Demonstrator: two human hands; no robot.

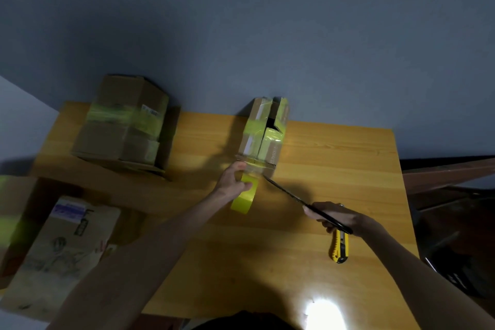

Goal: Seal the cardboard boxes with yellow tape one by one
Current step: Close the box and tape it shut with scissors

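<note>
At the cardboard box's (265,131) near end, left hand (233,182) grips the tape roll (242,202) taut; right hand (337,218) clasps scissors (289,193), apparently ready to cut.

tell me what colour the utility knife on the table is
The utility knife is yellow and black, clearest in the head view.

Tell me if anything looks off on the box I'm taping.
Yes. The small cardboard box beyond your left hand shows a dark gap along its top seam. The two flaps stand apart despite the yellow tape strips across them, and the far right flap looks bent.
</note>
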